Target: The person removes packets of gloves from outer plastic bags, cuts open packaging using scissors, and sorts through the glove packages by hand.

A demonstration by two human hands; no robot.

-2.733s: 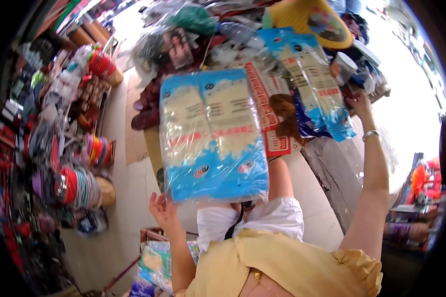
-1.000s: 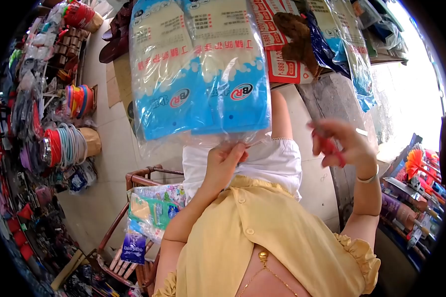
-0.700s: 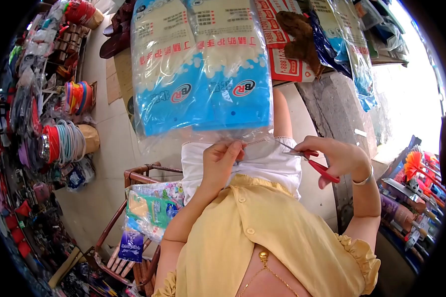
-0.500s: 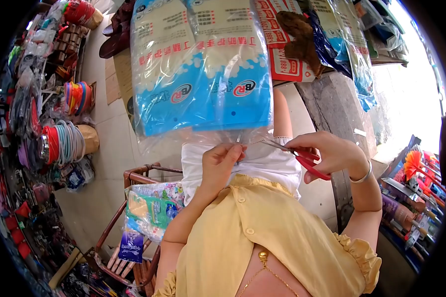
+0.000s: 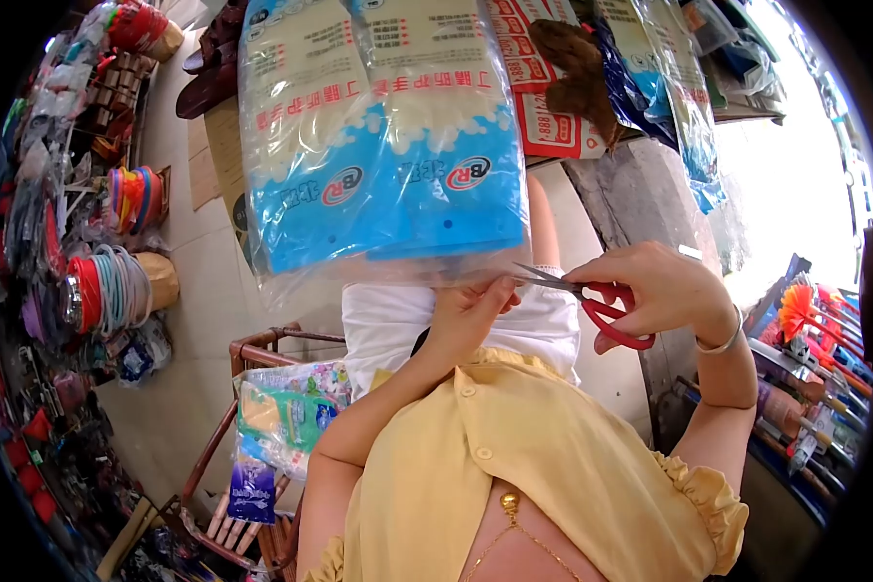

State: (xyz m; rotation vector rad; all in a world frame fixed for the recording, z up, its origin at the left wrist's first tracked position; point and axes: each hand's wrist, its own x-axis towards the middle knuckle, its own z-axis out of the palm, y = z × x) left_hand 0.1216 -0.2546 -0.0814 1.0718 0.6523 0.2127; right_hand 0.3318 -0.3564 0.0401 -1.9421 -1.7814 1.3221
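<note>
A large clear plastic bag (image 5: 306, 274) holds blue and cream glove packets (image 5: 436, 199) and lies over my lap. My left hand (image 5: 468, 315) pinches the bag's near edge close to its right corner, thumb on top. In my right hand (image 5: 664, 286) is a pair of red-handled scissors (image 5: 619, 325), with fingers through the loops. The blades are slightly apart and point left, their tips beside my left thumb at the bag's edge. Whether the blades touch the plastic is hard to make out.
A brown cane chair (image 5: 252, 354) with colourful packets (image 5: 296, 412) stands at my left. Goods on shelves (image 5: 48, 291) and a roll of pale hoops (image 5: 121, 291) line the left side. Right of my legs runs a concrete ledge (image 5: 640, 194); brushes (image 5: 810, 310) lie beyond.
My left hand has shifted right along the bag's edge, closer to the scissors. The blades have spread apart and show more fully. The view has moved slightly.
</note>
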